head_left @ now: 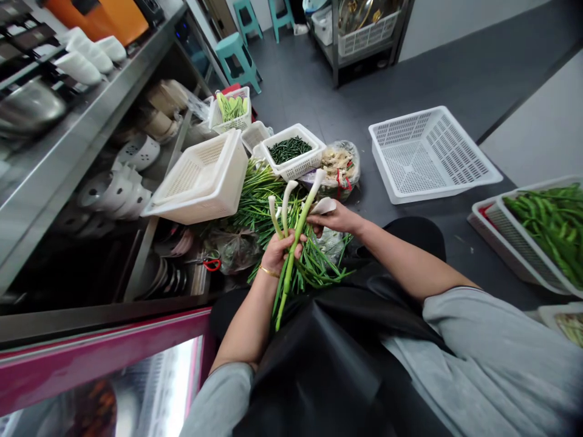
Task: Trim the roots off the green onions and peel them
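Note:
My left hand (279,252) is closed around several spring onions (298,233), their white root ends pointing up and away from me. Their green stems hang below the fist, over my dark apron. Just to the right, my right hand (334,220) is closed, with its fingertips close to the thickest stem. A pale, flat, blade-like piece (323,206) shows at its fingers; I cannot tell whether it is a knife blade or peeled skin. Beneath both hands lies a large heap of green onions (255,194) on the floor.
Ahead are a white basket of dark green vegetables (289,149), a cream crate (200,176) and a bag of pale scraps (339,164). A white basket (432,155) and a crate of green peppers (551,224) stand right. Steel shelving (91,139) and red-handled scissors (212,264) are left.

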`<state>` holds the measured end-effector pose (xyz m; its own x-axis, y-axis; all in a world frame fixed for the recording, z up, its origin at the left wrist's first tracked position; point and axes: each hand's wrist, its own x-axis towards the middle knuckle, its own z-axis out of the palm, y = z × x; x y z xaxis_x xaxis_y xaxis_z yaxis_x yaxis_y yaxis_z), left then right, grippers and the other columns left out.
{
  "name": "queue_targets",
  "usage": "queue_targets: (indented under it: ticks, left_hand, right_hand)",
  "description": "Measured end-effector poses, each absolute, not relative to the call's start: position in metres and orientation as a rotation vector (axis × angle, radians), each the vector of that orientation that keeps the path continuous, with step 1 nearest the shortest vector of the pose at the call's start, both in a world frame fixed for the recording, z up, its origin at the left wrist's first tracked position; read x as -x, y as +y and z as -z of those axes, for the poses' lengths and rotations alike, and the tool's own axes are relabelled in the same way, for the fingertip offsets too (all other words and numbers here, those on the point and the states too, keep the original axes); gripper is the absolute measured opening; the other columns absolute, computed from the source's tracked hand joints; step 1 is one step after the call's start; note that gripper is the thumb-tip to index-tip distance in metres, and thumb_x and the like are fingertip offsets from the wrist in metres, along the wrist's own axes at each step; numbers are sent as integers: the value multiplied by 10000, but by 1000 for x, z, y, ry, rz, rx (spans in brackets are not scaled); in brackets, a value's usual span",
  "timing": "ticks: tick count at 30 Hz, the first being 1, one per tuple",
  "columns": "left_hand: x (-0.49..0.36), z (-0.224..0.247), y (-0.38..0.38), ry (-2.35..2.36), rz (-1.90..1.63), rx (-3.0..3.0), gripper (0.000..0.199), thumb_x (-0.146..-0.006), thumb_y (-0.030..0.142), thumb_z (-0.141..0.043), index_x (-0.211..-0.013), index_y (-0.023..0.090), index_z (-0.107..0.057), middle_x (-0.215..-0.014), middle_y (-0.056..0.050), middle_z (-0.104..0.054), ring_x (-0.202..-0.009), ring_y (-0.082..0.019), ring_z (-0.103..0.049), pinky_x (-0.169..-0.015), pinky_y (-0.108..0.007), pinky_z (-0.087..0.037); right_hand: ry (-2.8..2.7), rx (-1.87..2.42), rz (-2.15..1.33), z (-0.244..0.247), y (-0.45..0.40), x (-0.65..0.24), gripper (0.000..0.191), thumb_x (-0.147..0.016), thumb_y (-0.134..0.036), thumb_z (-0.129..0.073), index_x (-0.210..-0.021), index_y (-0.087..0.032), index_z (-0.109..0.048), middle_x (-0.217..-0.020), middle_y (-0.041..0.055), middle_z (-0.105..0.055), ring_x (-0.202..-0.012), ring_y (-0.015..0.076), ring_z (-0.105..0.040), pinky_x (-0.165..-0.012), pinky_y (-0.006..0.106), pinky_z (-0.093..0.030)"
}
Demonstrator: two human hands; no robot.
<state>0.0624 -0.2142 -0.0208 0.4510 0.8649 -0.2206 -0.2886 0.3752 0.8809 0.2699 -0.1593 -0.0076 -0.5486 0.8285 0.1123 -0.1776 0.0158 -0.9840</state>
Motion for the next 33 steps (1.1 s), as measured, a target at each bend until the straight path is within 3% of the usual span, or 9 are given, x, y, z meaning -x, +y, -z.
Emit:
queue_targets:
  ticks: [4,8,12,17,20,24,28,33]
  left_hand:
    - [-57,22,-200,760,-931,-826,392,-715,423,-736,-928,101,-668,-483,13,-567,-306,-15,-272,-332,-160,-203]
    - [-44,22,-175,841,-1052,-773,351,-682,355,-773,-903,109,-656,-613,-14,-643,-356,-13,-341,-351,-152,-243]
    - [-37,23,-151,932,-1096,-790,373,-642,359,-805,-876,110,-653,-641,-11,-645,-410,-36,-415,-351,-162,-266]
    - [-21,13,-130,993,-1229,-816,414,-588,329,-843,-883,120,-642,-700,-26,-672,-474,-49,-466,-377,-155,-283]
    - [-7,5,-121,1007,-1269,-837,411,-579,315,-848,-865,122,-625,-746,-40,-681,-475,-41,-449,-383,-157,-273]
    - [-10,7,-121,1138,-1372,-868,374,-574,324,-835,-725,154,-539,-549,41,-556,-404,-41,-384,-375,-178,-243]
    - [-27,13,-132,1305,-1275,-1110,310,-600,288,-788,-645,158,-510,-488,74,-462,-411,-45,-377,-412,-192,-274]
    - [-33,15,-145,1191,-882,-1227,288,-610,299,-779,-658,155,-534,-483,65,-456,-406,-51,-371,-418,-201,-268]
  right_hand:
    - [-1934,1132,-1320,29,-144,-292,268,-827,-404,-655,-808,-137,-636,-632,20,-647,-579,131,-632,-593,250,-533]
    - [-2173,1437,-1106,52,-128,-297,135,-730,-245,-756,-749,-139,-675,-683,86,-677,-728,193,-660,-694,291,-523]
    - [-2128,1158,-1337,44,-129,-244,296,-824,-370,-656,-1016,-147,-685,-848,45,-702,-733,145,-645,-663,253,-509]
    - [-1639,1041,-1652,37,-123,-186,289,-766,-408,-667,-820,-125,-647,-647,-8,-624,-554,96,-551,-531,210,-438]
    - [-1498,1056,-1660,39,-113,-185,339,-790,-462,-623,-847,-128,-635,-692,17,-645,-568,114,-569,-563,236,-446]
    - [-1965,1115,-1183,37,-117,-185,412,-824,-501,-611,-994,-128,-647,-838,54,-678,-717,152,-596,-660,251,-426]
    - [-2555,1274,-629,32,-133,-178,324,-944,-383,-488,-876,-120,-664,-801,98,-677,-731,177,-593,-649,260,-356]
    - [-2800,978,-758,18,-149,-194,378,-996,-315,-397,-802,-129,-664,-764,71,-676,-682,137,-574,-653,238,-343]
